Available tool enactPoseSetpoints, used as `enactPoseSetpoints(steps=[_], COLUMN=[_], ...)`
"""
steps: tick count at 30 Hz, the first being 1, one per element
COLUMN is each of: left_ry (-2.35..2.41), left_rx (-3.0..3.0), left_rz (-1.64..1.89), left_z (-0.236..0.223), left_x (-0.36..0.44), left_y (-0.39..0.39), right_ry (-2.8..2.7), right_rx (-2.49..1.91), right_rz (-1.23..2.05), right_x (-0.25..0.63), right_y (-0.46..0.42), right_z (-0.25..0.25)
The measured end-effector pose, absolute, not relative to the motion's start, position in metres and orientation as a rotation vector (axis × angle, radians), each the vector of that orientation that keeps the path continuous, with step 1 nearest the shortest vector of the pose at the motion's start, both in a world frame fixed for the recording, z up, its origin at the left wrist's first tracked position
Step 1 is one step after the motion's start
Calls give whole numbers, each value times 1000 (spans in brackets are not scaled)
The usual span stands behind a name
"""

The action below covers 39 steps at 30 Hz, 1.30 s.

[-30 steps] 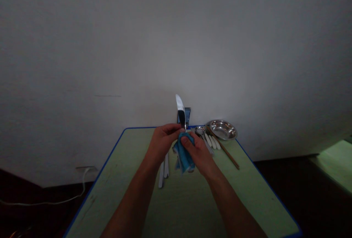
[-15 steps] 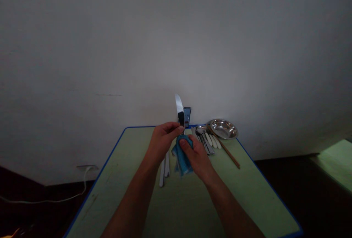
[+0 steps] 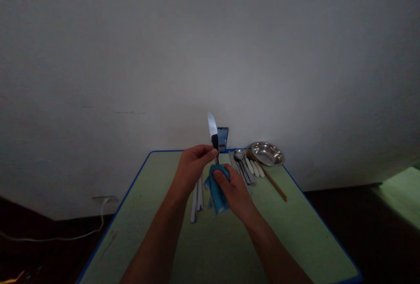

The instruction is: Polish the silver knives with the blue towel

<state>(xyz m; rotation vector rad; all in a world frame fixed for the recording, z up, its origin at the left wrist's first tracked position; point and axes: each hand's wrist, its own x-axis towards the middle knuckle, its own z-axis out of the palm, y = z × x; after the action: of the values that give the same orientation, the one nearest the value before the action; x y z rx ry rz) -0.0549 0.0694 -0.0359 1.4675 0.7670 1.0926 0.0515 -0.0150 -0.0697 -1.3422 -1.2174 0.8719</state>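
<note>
A shiny table knife (image 3: pixel 213 127) points upward over the table, its blade tip toward the wall. My left hand (image 3: pixel 194 163) is closed, pinching the knife between thumb and fingers below the blade. Just beneath, my right hand (image 3: pixel 232 187) grips a blue cloth (image 3: pixel 217 192), which is folded around the knife's lower end and hides it. Under my hands, flat metal cutlery handles (image 3: pixel 197 201) lie on the table, their far ends hidden by my left hand.
On the green table (image 3: pixel 157 172) with blue edging, metal spoons (image 3: pixel 241 156), white-handled pieces (image 3: pixel 255 168) and wooden chopsticks (image 3: pixel 275 185) lie right of my hands. Behind them stands a steel bowl (image 3: pixel 267 153). A phone (image 3: pixel 223 137) leans against the wall. A white cable (image 3: pixel 100 222) hangs at left.
My right hand and the cloth have slid slightly down the knife, baring more of its handle. The knife and my left hand have shifted a little to the left.
</note>
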Motion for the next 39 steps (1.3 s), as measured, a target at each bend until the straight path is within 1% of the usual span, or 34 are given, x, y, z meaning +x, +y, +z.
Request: enactPoseSetpoints(steps=[13, 21, 27, 39], left_ry=[807, 784, 801, 815], left_rx=[1447, 1413, 1394, 1371], left_rz=[1107, 1137, 1154, 1195], left_z=[-32, -36, -34, -31], left_x=[-57, -57, -56, -57], left_y=[71, 75, 72, 71], right_ry=[-1181, -1204, -1180, -1206], right_rx=[-1323, -1339, -1332, -1348], right_rz=[934, 913, 961, 947], right_x=[50, 50, 51, 54], right_y=[-20, -23, -27, -32], right_z=[-75, -80, -82, -87])
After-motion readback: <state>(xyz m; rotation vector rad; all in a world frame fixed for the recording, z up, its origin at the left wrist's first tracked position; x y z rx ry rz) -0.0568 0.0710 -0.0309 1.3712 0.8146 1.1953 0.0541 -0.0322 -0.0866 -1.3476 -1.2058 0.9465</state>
